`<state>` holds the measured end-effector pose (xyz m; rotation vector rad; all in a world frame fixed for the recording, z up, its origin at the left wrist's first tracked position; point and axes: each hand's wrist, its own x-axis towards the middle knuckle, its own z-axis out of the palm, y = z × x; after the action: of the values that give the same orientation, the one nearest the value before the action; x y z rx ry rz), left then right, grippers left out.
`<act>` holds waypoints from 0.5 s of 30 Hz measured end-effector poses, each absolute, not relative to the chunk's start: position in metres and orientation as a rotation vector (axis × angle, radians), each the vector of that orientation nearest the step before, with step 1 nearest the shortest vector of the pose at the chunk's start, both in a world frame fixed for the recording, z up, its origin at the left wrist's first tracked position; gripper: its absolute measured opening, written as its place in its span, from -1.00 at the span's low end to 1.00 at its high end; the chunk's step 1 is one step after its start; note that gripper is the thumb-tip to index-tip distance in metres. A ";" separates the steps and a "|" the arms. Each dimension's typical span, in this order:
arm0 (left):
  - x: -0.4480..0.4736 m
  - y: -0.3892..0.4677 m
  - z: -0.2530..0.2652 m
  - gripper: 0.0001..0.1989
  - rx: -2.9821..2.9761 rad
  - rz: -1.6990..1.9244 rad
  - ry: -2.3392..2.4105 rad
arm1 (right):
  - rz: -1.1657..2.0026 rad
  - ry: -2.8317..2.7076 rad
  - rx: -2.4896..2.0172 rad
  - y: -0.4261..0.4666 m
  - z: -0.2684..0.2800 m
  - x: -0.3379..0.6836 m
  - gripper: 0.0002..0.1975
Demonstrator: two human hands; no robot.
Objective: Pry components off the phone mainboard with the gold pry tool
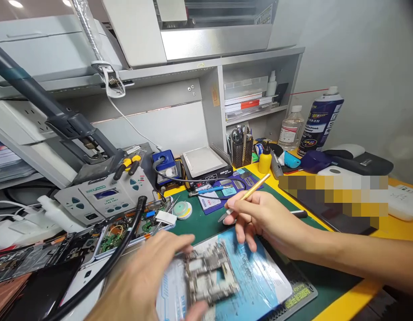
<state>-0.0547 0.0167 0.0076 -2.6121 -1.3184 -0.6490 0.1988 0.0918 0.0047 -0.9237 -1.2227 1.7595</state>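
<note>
My left hand (149,276) is blurred at the bottom and grips a bare metal circuit-board frame (209,276) by its left side, over a blue plastic sheet (260,276). My right hand (263,218) hovers just above and to the right of the board. It holds a slim gold-handled blade tool (249,192), its handle pointing up to the right and its tip down to the left. The sheet lies on a green work mat (200,225).
A grey soldering station (102,196), a black hose (126,240) and opened phones (126,232) lie at left. A small hot plate (203,161), tool holder (241,149), yellow bottle (265,159), clear bottle (291,129) and spray can (320,120) stand behind.
</note>
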 end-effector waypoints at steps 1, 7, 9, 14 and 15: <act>-0.057 0.019 0.010 -0.38 -2.563 -0.683 -1.423 | 1.756 -1.205 -0.933 0.093 0.006 0.199 -0.81; -0.071 0.028 0.021 -0.43 -2.389 -0.791 -1.605 | 1.719 -1.152 -0.957 0.096 0.009 0.199 -0.82; -0.068 0.028 0.024 -0.42 -2.384 -0.789 -1.600 | 1.724 -1.150 -0.959 0.095 0.009 0.199 -0.80; -0.054 0.027 0.023 -0.47 -2.401 -0.827 -1.523 | 1.723 -1.145 -0.964 0.095 0.008 0.199 -0.76; -0.051 0.027 0.020 -0.46 -2.417 -0.827 -1.505 | 1.722 -1.144 -0.964 0.095 0.008 0.199 -0.76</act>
<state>-0.0514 0.0265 0.0197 -2.4174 -1.5047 -0.8274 0.1988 0.0954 0.0078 -0.9642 -1.1437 1.7215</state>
